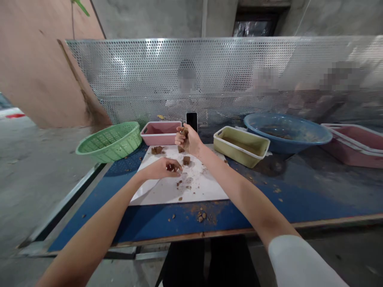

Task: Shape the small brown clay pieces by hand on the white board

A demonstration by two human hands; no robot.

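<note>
My right hand (192, 142) is raised over the white sheet (161, 191), its fingers closed around a brown lump of clay (184, 132). Lower and to the left, my left hand (161, 168) hovers over the sheet with curled fingers. Brown shows between those fingers; whether it is a piece of clay or a smear I cannot tell. A small block of clay (186, 160) lies just right of my left hand. Farther back on the sheet sits a rougher clay clump (156, 150), and another piece (181, 149) is partly hidden below my right hand. Crumbs are scattered across the sheet.
A green basket (109, 143) stands at the left and a pink bin (161, 138) behind the sheet. A phone (192, 120) leans upright against the perforated metal panel (134, 79). Rightward are a yellow-green bin (239, 153), a blue basin (287, 145) and stacked pink bins (353, 149).
</note>
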